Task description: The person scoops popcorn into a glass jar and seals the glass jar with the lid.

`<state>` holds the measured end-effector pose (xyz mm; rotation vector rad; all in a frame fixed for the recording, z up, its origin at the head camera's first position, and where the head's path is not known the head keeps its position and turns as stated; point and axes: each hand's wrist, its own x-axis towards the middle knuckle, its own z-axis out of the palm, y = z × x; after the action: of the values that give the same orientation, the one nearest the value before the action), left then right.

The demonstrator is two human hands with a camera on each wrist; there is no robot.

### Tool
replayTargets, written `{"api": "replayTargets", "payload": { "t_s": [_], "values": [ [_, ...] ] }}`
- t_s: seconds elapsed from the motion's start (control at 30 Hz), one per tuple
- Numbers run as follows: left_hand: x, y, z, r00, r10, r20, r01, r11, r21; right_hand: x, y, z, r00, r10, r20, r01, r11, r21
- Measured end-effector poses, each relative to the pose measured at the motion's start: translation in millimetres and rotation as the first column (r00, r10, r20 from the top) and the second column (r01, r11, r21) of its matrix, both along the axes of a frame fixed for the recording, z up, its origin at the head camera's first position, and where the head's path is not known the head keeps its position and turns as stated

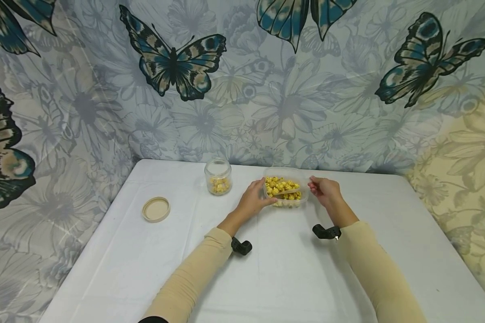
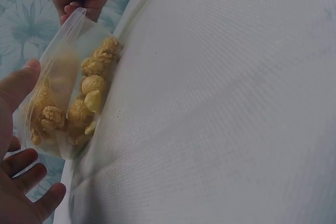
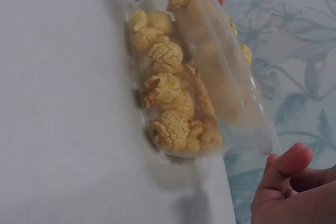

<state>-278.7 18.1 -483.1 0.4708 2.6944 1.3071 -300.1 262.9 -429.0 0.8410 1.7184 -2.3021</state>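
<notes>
Fingers [image 2: 31, 178] of your left hand [image 1: 252, 197] are spread wide about the left end of a clear box [image 3: 241, 87], with one digit laid along its wall. Your right hand [image 1: 325, 190] has its fingers curled in, thumb close to the forefinger, and they seem to pinch the right corner of the box's rim, though the contact itself is partly hidden from you.

Nearest you in the head view, two beige sleeves [image 1: 190, 273] reach forward from the bottom edge, and each of your wrists carries a black wrist camera [image 1: 326, 231]. Beneath your arms lies the counter [image 1: 275, 273], covered in white cloth. Ahead and to your left, well apart from both hands, a round beige lid [image 1: 155, 209] lies flat.

Further on, between your two hands, the clear box stands toward the far edge of the counter. Yellow popcorn [image 1: 280, 185] fills much of it; you can also see pieces pressed against the see-through side in both wrist views. Across the popcorn a pale stick [image 1: 288, 192] lies at a slight slant, inside the box.

Left of the box, and set a little farther back, you have a clear jar [image 1: 217, 168] upright, with popcorn in its lower part only. Behind the counter rises a blue-grey wall covering [image 1: 246, 134], printed with flowers and large dark-edged butterflies [image 1: 172, 63]; its right side looks yellowish to you.
</notes>
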Motion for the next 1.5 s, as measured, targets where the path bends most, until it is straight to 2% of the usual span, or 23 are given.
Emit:
{"api": "replayTargets", "payload": {
  "t_s": [0.23, 0.33, 0.53, 0.73, 0.87, 1.07, 1.5],
  "values": [
    [0.4, 0, 0.0, 1.0, 0.004, -0.007, -0.004, 1.0, 0.005, 1.9, -7, -1.2, 0.984, 0.081, -0.157, -0.072, 0.995, 0.064],
    [0.4, 0, 0.5, 1.0, 0.008, -0.011, -0.008, 1.0, 0.001, 1.2, -8, 0.7, 0.987, 0.085, -0.135, -0.076, 0.995, 0.07],
    [0.5, 0, 0.6, 1.0, -0.001, -0.009, 0.001, 1.0, 0.008, 0.4, -1, 2.9, 1.0, 0.014, -0.004, -0.014, 0.999, -0.029],
    [1.6, -1, 0.6, 1.0, -0.01, -0.009, 0.01, 1.0, 0.009, 0.9, 7, 1.5, 0.999, -0.03, 0.041, 0.035, 0.991, -0.129],
    [1.2, 0, 0.6, 1.0, -0.009, -0.01, 0.009, 1.0, 0.011, 2.0, 10, 1.7, 0.998, -0.047, 0.047, 0.055, 0.983, -0.173],
    [0.8, 0, 0.9, 1.0, -0.001, -0.013, 0.002, 1.0, 0.014, 1.4, 13, 2.3, 0.997, -0.068, 0.037, 0.074, 0.98, -0.183],
    [0.1, 0, -0.8, 0.999, -0.001, -0.033, 0.002, 1.0, 0.015, 2.6, 16, 2.4, 0.995, -0.088, -0.039, 0.078, 0.975, -0.209]
  ]
}}
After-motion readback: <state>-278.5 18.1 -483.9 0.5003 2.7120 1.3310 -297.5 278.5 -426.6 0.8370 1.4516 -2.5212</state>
